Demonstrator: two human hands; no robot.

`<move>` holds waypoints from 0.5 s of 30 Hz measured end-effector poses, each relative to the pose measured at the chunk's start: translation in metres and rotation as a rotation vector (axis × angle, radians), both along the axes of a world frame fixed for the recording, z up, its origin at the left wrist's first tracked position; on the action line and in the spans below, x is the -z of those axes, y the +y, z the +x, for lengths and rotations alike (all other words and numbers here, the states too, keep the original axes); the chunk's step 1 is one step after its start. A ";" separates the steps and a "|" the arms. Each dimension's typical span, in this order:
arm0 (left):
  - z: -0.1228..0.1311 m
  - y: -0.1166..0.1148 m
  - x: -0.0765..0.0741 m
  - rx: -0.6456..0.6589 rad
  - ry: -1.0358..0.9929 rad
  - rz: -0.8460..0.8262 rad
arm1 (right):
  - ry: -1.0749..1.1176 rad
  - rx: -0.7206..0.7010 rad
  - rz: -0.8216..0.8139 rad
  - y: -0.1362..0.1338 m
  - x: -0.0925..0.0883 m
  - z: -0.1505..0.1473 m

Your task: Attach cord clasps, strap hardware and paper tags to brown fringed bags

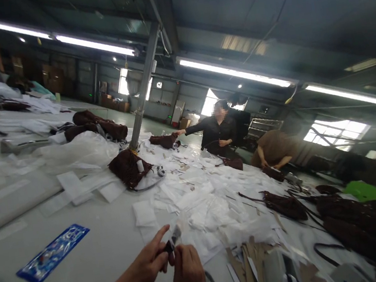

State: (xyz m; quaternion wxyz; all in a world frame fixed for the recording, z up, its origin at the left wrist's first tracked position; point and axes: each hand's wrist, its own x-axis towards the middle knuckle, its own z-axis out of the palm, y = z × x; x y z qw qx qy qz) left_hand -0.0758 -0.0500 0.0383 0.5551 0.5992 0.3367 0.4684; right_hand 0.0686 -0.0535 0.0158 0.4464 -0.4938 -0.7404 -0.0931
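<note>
Long white worktable (93,239) under glowing strip lights (234,73), strewn with loose white sheets (195,196).
Your left hand (150,261) pinches a small black piece with clear film (169,246), index finger extended; your right hand (188,270) bunches its fingertips narrowly beside it — whether they grip, I cannot tell. It sits between your hands, right of a flat blue patterned plastic packet (54,255).
</note>
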 end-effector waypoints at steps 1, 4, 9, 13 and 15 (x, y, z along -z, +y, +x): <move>-0.001 0.001 0.004 0.016 0.004 0.002 | -0.004 -0.007 0.005 -0.001 0.002 -0.001; -0.002 0.004 0.013 -0.019 0.060 -0.009 | -0.048 -0.046 0.052 -0.004 0.008 -0.009; -0.009 0.008 0.012 -0.092 0.182 0.040 | -0.059 -0.079 0.082 -0.004 0.012 -0.022; -0.032 0.003 0.016 0.004 0.276 -0.008 | 0.025 -0.088 -0.032 0.001 0.016 -0.015; -0.041 -0.004 0.024 0.048 0.291 -0.088 | 0.039 -0.086 -0.069 0.004 0.022 -0.013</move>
